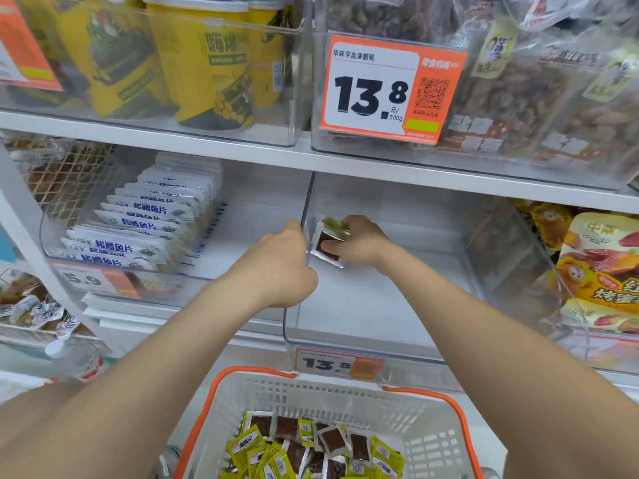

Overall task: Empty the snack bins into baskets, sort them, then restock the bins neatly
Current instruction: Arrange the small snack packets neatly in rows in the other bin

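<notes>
White shelves, clear bin, snack packets, basket

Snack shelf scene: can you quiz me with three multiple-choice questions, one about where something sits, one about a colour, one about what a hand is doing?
1. Where is the basket?
A. On the top shelf.
B. Below the clear bin, nearest the camera.
C. Inside the clear bin.

2. What colour is the basket's rim?
A. Blue.
B. Black.
C. Orange.

3. What is the right hand doing?
A. Holding snack packets inside the clear bin.
B. Resting flat and empty on the shelf.
C. Gripping the basket's handle.

Answers:
1 B, the basket fills the bottom of the view beneath the bin.
2 C, an orange band runs round its white mesh walls.
3 A, its fingers hold packets near the bin's left wall.
</notes>
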The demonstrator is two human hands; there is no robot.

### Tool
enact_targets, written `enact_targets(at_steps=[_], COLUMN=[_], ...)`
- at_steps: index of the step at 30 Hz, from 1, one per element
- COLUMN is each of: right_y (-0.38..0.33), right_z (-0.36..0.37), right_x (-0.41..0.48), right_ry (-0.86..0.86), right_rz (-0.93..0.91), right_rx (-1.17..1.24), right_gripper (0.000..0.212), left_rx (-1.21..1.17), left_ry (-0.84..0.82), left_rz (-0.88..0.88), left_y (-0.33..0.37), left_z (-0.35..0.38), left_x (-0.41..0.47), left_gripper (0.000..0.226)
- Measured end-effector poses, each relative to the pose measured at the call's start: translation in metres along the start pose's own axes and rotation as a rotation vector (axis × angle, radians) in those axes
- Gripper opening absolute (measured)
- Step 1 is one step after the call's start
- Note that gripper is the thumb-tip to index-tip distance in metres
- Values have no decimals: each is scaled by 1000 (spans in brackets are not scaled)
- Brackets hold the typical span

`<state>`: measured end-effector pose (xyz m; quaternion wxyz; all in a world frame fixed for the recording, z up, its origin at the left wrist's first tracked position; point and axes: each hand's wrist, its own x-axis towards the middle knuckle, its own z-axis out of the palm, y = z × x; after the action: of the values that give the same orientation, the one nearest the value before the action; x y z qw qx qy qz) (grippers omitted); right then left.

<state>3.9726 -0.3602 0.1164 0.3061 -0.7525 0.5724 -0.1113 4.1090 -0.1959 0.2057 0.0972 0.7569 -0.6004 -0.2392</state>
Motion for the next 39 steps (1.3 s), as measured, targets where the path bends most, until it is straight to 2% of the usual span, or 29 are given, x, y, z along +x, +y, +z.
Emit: enact_targets(at_steps=[2,4,6,13,16,18,22,27,34,37,39], right_y=[3,6,4,-6,-7,-4,-1,1,-1,-2,-5], right_z=[-3,-3,0,12,15,16,9,9,-2,-14,-20], right_x=[-2,-2,-3,-5,-7,-9,-9,-3,-13,-40,-71], right_ry=[-32,-7,23,143,224,268,343,240,254,292,338], right_rz=[-2,-42,-24,114,176,138,96,137,175,126,-3], right_rx=[-73,-222,-258,1,27,-7,60,18,-9,-55,26], right_gripper=[41,52,62,79,68,55,50,42,35,37,30], left_rx=[0,-5,-9,-32,-31,-21,-22,-24,-100,-179,-219], left_ry=[0,2,8,69,147,190,278,347,418,496,560], left_rz=[0,2,7,33,64,77,111,145,199,240,333], left_y=[0,0,0,-7,-12,-14,-18,-20,-25,-32,-36], left_z=[0,0,0,7,12,15,19,23,26,24,19], left_x=[0,0,1,6,6,3,-6,-17,-28,-35,-44], left_gripper=[27,27,27,20,17,14,23,32,45,36,20])
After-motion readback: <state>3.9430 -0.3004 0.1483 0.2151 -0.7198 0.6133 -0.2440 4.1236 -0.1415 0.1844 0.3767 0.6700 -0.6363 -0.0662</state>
